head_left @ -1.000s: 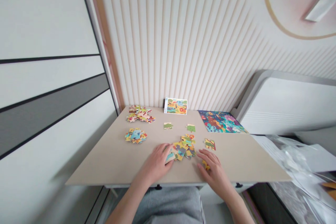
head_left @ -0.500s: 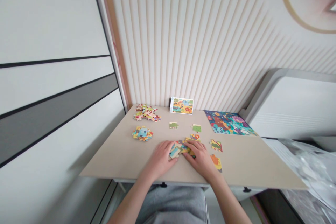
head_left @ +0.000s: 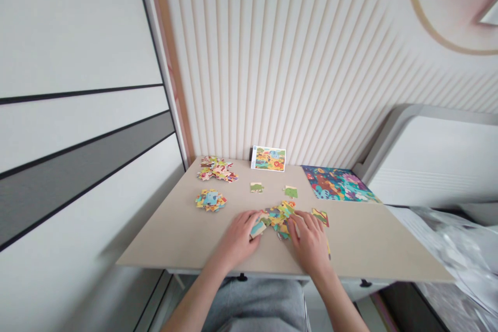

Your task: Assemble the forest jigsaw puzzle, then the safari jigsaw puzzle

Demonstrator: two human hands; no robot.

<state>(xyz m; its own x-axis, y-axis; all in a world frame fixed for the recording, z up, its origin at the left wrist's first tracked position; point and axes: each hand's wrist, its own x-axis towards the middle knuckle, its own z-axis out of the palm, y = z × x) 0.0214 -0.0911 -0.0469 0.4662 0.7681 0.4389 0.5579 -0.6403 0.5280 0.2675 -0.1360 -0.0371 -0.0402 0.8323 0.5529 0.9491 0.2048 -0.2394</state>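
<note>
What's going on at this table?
A person is handling loose puzzle pieces bare-handed. The left hand is at the pile's left edge, against a pale blue piece; the right hand is at its right side, its grip unclear. Two green pieces lie apart beyond the pile. Two other heaps lie to the left, and a picture card stands at the back.

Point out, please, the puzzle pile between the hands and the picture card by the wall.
Puzzle pile (head_left: 275,216), head view: its visible middle.
Picture card (head_left: 268,159), head view: centre of printed face.
</note>
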